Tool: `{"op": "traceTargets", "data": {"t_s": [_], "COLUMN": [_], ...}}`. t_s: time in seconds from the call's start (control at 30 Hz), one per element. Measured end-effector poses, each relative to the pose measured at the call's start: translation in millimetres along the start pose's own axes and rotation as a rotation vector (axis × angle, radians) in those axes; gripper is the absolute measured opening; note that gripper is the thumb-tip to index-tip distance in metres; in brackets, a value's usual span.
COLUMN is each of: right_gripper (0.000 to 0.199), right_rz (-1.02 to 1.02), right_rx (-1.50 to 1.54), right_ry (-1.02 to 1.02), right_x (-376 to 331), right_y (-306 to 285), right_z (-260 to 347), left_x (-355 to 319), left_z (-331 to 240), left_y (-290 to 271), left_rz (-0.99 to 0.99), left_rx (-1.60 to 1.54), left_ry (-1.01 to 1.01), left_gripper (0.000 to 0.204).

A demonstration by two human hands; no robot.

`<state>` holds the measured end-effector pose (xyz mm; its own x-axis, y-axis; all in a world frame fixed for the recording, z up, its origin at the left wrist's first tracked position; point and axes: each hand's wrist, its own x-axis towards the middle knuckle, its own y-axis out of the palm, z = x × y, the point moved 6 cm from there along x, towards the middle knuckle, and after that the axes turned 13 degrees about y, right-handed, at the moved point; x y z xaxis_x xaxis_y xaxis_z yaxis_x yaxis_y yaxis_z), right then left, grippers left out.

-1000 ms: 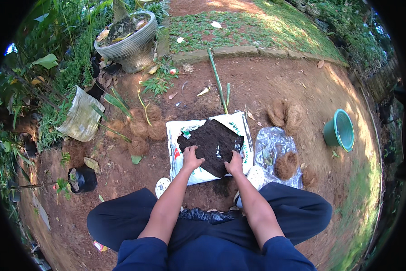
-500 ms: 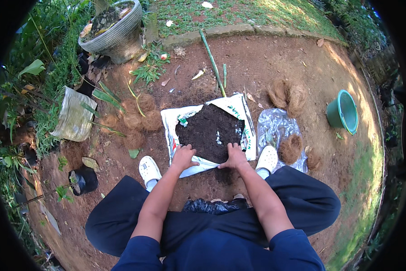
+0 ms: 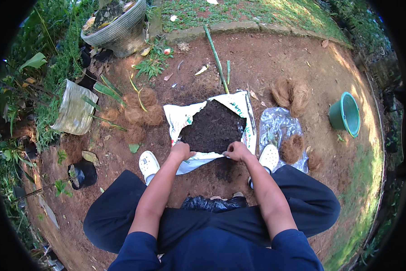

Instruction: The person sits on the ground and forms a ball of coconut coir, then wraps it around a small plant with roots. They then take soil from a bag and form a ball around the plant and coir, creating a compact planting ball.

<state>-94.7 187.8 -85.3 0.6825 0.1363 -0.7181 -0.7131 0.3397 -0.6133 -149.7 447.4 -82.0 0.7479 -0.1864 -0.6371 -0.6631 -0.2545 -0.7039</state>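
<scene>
Left hand (image 3: 182, 150): Your fingers are grasping the near rim of the white plastic sack (image 3: 179, 116), just left of center frame.
Right hand (image 3: 238, 150): You are pinching the same rim between thumb and fingers, just right of center.
Sack: It is lying mid-frame, its ragged mouth baring dark soil (image 3: 217, 128).
Right of frame: A clear plastic bag (image 3: 275, 126) is lying just beside the sack; a green bucket (image 3: 344, 114) is sitting farther out.
Left of frame: Brown fiber clumps (image 3: 134, 116) are lying near the sack; a ribbed planter (image 3: 123, 36) is standing at upper left.
</scene>
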Motion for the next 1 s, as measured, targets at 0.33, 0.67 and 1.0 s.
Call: {"op": "traceTargets", "data": {"t_s": [0.33,0.67,1.0], "right_gripper": [0.113,0.116,0.080], "right_rz": [-0.404,-0.432,-0.439], "right_rx": [-0.158,-0.117,0.234], "right_ry": [0.078,0.030,0.006], "right_x": [-31.7,2.7,44.0], "right_y": [4.0,13.8,-23.9], "right_z": [53.3,62.1,63.0], "left_x": [8.8,45.0,69.5], "left_z": [-2.0,-7.5,-25.5], "left_y": [26.9,8.6,-29.3], "left_rz": [-0.075,-0.123,-0.488], "left_rx": [-0.058,-0.432,-0.556], "left_ry": [-0.281,-0.312,-0.091], "left_gripper": [0.151,0.132,0.100]}}
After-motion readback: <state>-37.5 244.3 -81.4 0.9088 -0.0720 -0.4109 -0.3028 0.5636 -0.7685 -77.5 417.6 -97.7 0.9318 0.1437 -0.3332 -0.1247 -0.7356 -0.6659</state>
